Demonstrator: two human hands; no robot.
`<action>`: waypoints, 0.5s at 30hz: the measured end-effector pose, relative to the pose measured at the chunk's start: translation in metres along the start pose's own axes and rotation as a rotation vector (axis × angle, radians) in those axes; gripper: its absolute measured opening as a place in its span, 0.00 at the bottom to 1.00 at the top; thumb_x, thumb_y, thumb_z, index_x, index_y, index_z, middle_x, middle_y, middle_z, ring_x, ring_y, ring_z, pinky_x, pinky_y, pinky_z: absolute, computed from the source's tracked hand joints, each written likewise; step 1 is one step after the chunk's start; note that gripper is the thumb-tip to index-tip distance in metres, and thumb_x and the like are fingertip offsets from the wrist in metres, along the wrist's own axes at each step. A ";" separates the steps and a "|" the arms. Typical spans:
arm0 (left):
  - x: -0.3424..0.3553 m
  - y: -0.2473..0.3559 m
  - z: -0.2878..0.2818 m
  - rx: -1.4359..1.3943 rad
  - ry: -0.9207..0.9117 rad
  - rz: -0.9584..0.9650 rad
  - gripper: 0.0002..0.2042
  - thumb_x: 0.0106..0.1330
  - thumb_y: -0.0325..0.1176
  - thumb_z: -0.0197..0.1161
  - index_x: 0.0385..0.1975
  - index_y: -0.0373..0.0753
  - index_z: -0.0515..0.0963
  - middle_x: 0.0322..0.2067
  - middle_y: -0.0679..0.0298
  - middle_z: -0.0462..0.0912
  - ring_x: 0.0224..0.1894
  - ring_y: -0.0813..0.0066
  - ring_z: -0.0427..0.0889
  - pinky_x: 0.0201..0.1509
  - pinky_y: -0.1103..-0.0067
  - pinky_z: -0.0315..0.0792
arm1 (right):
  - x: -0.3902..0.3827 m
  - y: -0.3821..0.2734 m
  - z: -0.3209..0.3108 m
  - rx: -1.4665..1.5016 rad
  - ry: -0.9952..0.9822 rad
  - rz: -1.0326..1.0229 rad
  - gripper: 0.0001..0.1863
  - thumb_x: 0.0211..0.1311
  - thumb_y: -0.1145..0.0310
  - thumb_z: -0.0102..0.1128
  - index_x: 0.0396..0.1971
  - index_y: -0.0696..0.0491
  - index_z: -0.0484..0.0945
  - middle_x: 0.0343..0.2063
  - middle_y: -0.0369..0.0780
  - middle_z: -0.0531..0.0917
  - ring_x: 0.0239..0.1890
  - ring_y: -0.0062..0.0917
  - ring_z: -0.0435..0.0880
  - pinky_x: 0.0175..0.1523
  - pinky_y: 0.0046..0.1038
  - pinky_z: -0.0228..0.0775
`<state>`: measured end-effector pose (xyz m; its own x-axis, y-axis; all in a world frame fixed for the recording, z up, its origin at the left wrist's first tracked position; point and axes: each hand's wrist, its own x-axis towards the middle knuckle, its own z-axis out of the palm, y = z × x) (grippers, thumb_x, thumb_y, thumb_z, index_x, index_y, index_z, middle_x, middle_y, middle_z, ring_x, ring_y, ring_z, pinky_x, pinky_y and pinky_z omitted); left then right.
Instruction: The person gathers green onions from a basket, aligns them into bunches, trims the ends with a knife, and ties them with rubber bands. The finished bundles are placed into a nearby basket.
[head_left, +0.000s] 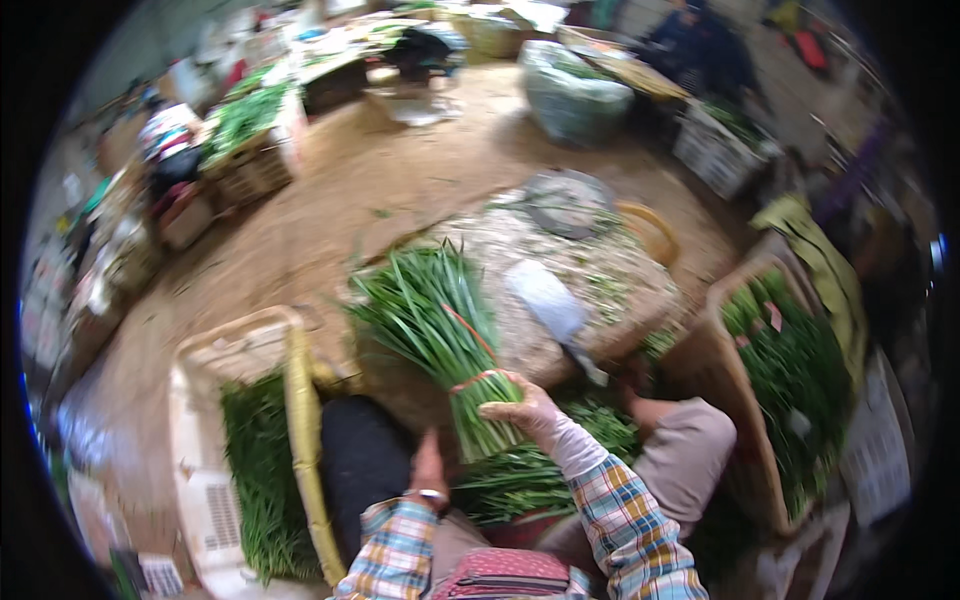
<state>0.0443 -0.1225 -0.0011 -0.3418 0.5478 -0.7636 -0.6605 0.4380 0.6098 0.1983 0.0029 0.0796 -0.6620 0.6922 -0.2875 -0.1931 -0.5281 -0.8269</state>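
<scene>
My right hand (520, 408), in a pale glove, is closed round the lower stalks of a bunch of garlic chives (435, 320). A red band circles the bunch near that hand, and its leaf tips fan out toward the far left over a chopping block (490, 280). Beside the bunch's cut ends is my left hand (428, 463), a watch at its wrist; it is narrow, edge-on and blurred, so its fingers cannot be made out. A broad-bladed cleaver (548, 303) rests on the block, handle toward me. More loose chives (540, 475) are heaped between my legs.
A crate of greens (185, 400) stands at my left, another (705, 335) at my right. Scraps and a round grey disc (570, 203) lie on the block, a yellow ring (650, 232) beyond it. Farther back are a plastic-wrapped bundle (570, 100) and a dark-clothed person (700, 50).
</scene>
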 end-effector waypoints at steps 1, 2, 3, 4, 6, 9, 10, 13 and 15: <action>0.025 -0.011 -0.023 -0.114 -0.203 -0.021 0.23 0.67 0.51 0.51 0.52 0.41 0.71 0.52 0.57 0.75 0.53 0.60 0.74 0.55 0.62 0.68 | -0.016 -0.013 0.001 0.104 -0.018 0.024 0.32 0.49 0.75 0.69 0.56 0.53 0.67 0.45 0.38 0.80 0.43 0.21 0.80 0.49 0.25 0.74; 0.030 -0.017 -0.033 0.074 -0.331 0.145 0.19 0.67 0.46 0.49 0.52 0.43 0.69 0.50 0.58 0.76 0.51 0.61 0.75 0.50 0.64 0.71 | -0.042 -0.027 -0.002 0.209 -0.015 0.042 0.33 0.49 0.75 0.69 0.57 0.52 0.66 0.45 0.38 0.80 0.43 0.21 0.80 0.48 0.24 0.74; 0.034 -0.023 -0.045 0.238 -0.422 0.338 0.16 0.67 0.41 0.48 0.52 0.46 0.67 0.48 0.60 0.76 0.48 0.63 0.77 0.44 0.66 0.74 | -0.075 -0.049 -0.001 0.214 0.040 -0.020 0.33 0.50 0.76 0.68 0.58 0.52 0.66 0.45 0.37 0.79 0.43 0.20 0.80 0.48 0.24 0.74; 0.016 -0.010 -0.026 0.011 -0.361 0.125 0.15 0.68 0.44 0.46 0.49 0.45 0.69 0.47 0.60 0.76 0.47 0.63 0.77 0.41 0.66 0.75 | -0.112 -0.063 -0.006 0.217 0.107 -0.086 0.33 0.51 0.76 0.67 0.59 0.53 0.66 0.45 0.37 0.79 0.43 0.19 0.80 0.48 0.24 0.74; 0.001 0.016 -0.016 0.014 -0.223 0.020 0.27 0.67 0.61 0.44 0.42 0.40 0.72 0.42 0.61 0.78 0.42 0.66 0.77 0.37 0.69 0.73 | -0.177 -0.076 -0.025 0.263 0.248 -0.232 0.35 0.52 0.68 0.66 0.61 0.54 0.63 0.51 0.41 0.74 0.49 0.25 0.76 0.53 0.28 0.70; -0.006 0.015 -0.009 0.076 -0.215 0.014 0.30 0.64 0.65 0.47 0.40 0.40 0.72 0.40 0.62 0.78 0.40 0.67 0.77 0.38 0.70 0.71 | -0.311 -0.073 -0.069 0.377 0.614 -0.560 0.40 0.53 0.56 0.65 0.63 0.56 0.59 0.60 0.46 0.65 0.58 0.34 0.70 0.62 0.35 0.64; -0.007 0.016 -0.011 0.092 -0.205 0.028 0.29 0.63 0.65 0.48 0.40 0.40 0.72 0.40 0.62 0.78 0.40 0.67 0.77 0.38 0.70 0.71 | -0.349 -0.074 -0.072 0.372 0.664 -0.655 0.42 0.53 0.52 0.64 0.64 0.57 0.58 0.63 0.48 0.62 0.62 0.37 0.68 0.65 0.37 0.61; -0.006 0.015 -0.015 0.103 -0.239 0.029 0.28 0.64 0.64 0.49 0.39 0.41 0.73 0.39 0.62 0.79 0.39 0.68 0.78 0.38 0.71 0.71 | -0.427 -0.084 -0.054 -0.013 0.823 -0.885 0.37 0.57 0.54 0.61 0.63 0.55 0.59 0.60 0.47 0.67 0.59 0.36 0.70 0.62 0.36 0.66; -0.004 0.017 -0.017 0.128 -0.235 0.031 0.28 0.64 0.64 0.49 0.39 0.41 0.73 0.39 0.63 0.79 0.39 0.67 0.78 0.38 0.71 0.71 | -0.453 -0.073 -0.058 -0.125 1.339 -0.889 0.39 0.55 0.51 0.62 0.63 0.53 0.59 0.56 0.44 0.70 0.55 0.34 0.73 0.56 0.36 0.72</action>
<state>0.0233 -0.1299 0.0085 -0.1855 0.7062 -0.6833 -0.5570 0.4972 0.6652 0.5544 -0.2440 0.2418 0.7117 0.6881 0.1417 -0.0496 0.2503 -0.9669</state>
